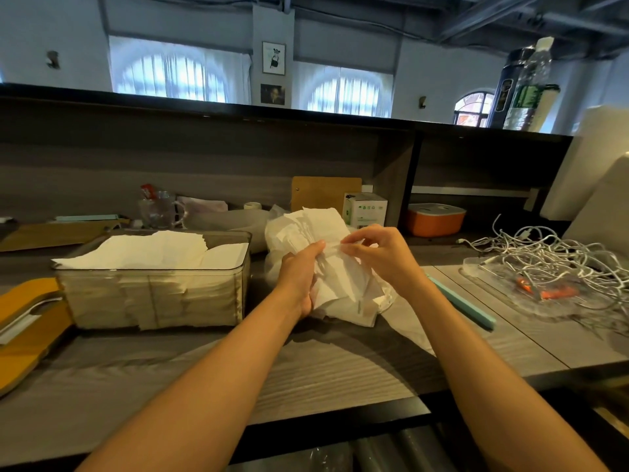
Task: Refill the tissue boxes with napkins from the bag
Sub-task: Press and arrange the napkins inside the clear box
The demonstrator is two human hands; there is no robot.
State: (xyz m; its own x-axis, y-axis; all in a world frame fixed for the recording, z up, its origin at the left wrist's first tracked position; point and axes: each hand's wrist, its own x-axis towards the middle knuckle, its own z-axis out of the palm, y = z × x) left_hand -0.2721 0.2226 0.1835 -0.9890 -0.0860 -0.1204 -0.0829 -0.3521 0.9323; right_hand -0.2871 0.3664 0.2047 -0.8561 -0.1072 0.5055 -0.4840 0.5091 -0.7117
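Note:
A clear plastic tissue box (153, 301) stands on the counter at the left, filled with stacked white napkins (149, 250) that rise above its rim. Right of it, my left hand (299, 277) grips a bundle of white napkins (337, 284) inside a thin clear plastic bag (272, 267). My right hand (381, 250) pinches the top edge of that bundle with thumb and fingertips. The bundle's lower end rests on the counter. The box's wooden lid (27, 321) with a slot lies at the far left.
A tangle of white cables (551, 257) fills a clear glass tray at the right. A teal strip (459, 301) lies beside my right forearm. An orange container (435, 219), a small white box (364, 209), a glass mug (160, 209) and a wooden board stand at the back.

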